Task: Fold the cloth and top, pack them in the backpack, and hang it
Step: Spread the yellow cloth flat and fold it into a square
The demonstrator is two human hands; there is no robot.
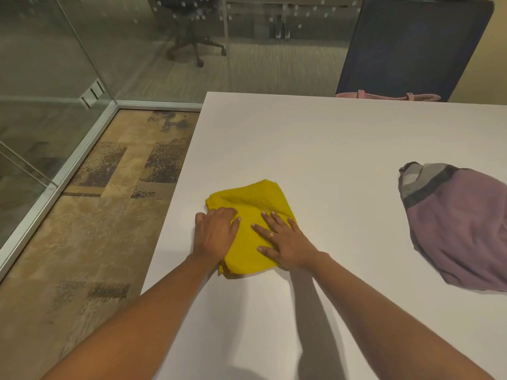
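Head view. A folded yellow terry cloth lies on a white table, near the table's left edge. The right hand presses flat on the cloth's right half with its fingers straight and spread, gripping nothing; a gold ring sits on one finger. The left hand rests on the cloth's left side with its fingers bent over that edge; whether they pinch the fabric cannot be told. A crumpled purple top with grey and dark trim lies well apart to the right, cut by the frame edge, with bare tabletop between and beyond them. At the far edge, a pink strapped bag shows before a dark chair back. Left of the table lie patterned carpet and a glass partition, with an office chair behind it.
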